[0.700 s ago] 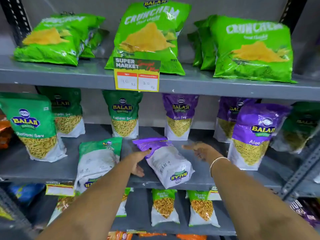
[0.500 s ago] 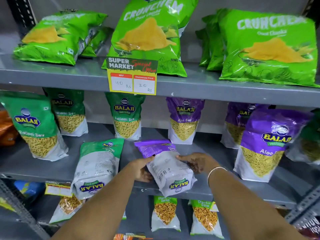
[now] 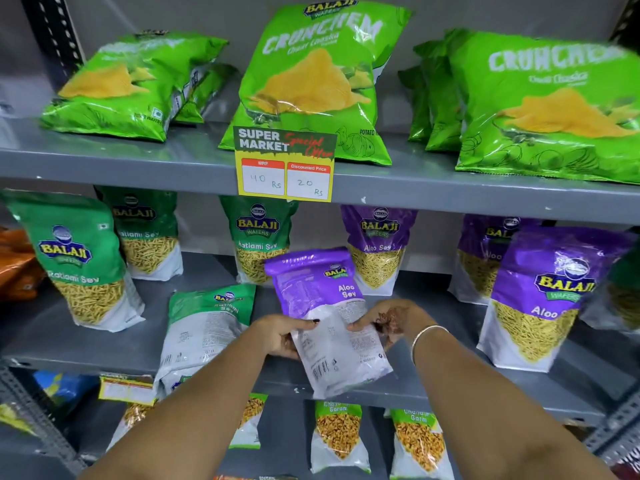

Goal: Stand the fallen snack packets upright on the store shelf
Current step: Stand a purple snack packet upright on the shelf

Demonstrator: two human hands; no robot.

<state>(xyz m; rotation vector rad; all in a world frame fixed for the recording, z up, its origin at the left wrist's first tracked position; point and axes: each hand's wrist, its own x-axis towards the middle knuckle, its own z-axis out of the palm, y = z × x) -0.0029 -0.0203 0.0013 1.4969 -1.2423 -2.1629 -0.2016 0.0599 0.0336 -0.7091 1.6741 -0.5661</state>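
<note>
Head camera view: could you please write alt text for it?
Both hands, left hand and right hand, grip a purple Aloo Sev packet, back side showing, at the middle shelf front. A green Ratlami Sev packet lies fallen beside it.

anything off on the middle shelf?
Yes. The green packet lies flat, back side up, overhanging the shelf edge. Both hands hold the purple packet tilted, back facing out.

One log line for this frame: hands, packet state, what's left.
left hand + right hand: gripping purple Aloo Sev packet | packet: back side facing, tilted | remaining: green Ratlami Sev packet lying flat
</note>
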